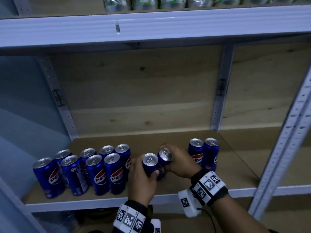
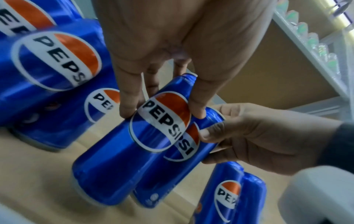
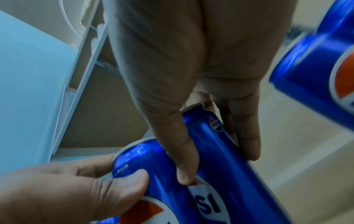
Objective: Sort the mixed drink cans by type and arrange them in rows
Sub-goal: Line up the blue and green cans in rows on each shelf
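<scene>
- Because your left hand (image 1: 143, 179) is curled round one blue can (image 1: 150, 163) and your right hand (image 1: 178, 163) round a second can (image 1: 165, 157) touching it, both mid-shelf (image 1: 168, 198) with the second tilted, a knock between them could slip one from your fingers.
- Swinging left, you might topple the eight-can block (image 1: 80, 170), two rows of four.
- Counted: twelve blue cans on this shelf, including the standing pair (image 1: 203, 153) at right.
- On the upper shelf, other cans (image 1: 168, 2) are blurred; their count is unclear.
</scene>
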